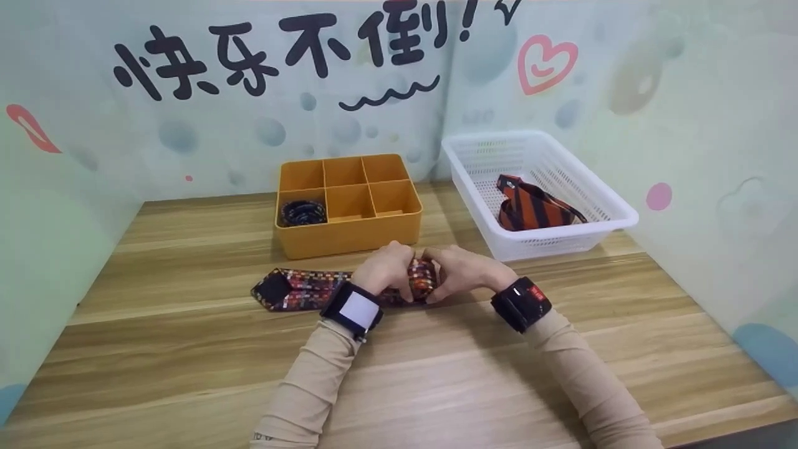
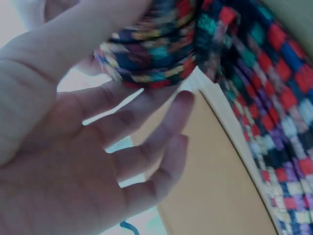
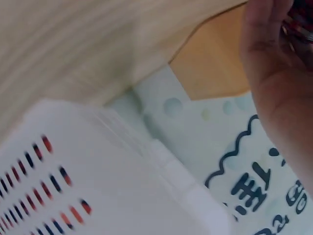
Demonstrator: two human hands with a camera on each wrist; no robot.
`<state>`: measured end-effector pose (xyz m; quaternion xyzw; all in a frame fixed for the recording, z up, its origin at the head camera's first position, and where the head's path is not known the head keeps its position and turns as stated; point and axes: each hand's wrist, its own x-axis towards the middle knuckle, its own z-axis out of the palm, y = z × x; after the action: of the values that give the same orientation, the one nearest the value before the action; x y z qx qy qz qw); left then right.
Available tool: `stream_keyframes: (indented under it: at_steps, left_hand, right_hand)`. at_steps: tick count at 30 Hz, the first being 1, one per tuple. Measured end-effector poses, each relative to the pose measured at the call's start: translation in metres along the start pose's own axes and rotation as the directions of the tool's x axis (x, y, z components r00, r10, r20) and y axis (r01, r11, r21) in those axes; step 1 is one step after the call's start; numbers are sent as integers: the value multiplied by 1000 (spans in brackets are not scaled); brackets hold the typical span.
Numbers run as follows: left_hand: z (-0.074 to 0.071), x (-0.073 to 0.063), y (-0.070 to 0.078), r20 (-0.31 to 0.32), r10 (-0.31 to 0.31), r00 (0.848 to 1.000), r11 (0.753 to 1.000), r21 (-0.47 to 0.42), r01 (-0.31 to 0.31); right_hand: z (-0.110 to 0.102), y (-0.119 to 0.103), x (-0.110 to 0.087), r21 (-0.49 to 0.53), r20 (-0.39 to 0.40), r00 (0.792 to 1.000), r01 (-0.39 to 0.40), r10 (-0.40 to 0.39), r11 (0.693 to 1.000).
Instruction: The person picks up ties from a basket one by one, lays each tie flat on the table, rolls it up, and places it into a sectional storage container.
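A multicoloured checked necktie point(image 1: 315, 290) lies across the table, its wide pointed end with dark lining flat at the left. The other part is wound into a thick roll point(image 1: 422, 277) standing between both hands. My left hand point(image 1: 386, 271) holds the roll's left side; in the left wrist view its thumb crosses the roll point(image 2: 156, 54) and its lower fingers are loosely bent. From the right, my right hand point(image 1: 466, 273) grips the roll between thumb and fingers. In the right wrist view, only part of that hand point(image 3: 279, 78) and a sliver of necktie point(image 3: 301, 24) show.
Just behind the hands stands an orange six-compartment box point(image 1: 349, 240), with a dark rolled necktie point(image 1: 303, 212) in its front left compartment. At the back right, a white perforated basket point(image 1: 561, 240) holds an orange-and-black striped necktie point(image 1: 536, 209). Printed walls enclose the wooden table point(image 1: 187, 362).
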<state>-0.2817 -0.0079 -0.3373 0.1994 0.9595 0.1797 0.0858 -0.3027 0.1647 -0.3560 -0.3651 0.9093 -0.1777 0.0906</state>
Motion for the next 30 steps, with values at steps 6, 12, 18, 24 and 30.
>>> stream_keyframes:
  at_steps: [6,12,18,24,30]
  left_hand:
    - [-4,-3,3,39,-8,999,1000,18,7]
    - [-11,-5,11,19,70,997,997,43,-71]
    - [-13,-6,7,-1,1,1000,1000,17,-1]
    - [-14,-5,2,65,-33,997,999,39,31]
    - [-14,-5,0,117,-33,993,998,64,26]
  right_hand:
    - [6,1,3,-25,-98,992,73,-75,997]
    - [9,-8,5,-156,-171,978,89,-116,984]
    - [9,-9,4,-91,-119,993,15,-26,996]
    - [11,-4,6,-7,-68,996,60,-60,998]
    - [10,-10,7,-88,-110,992,47,-56,995]
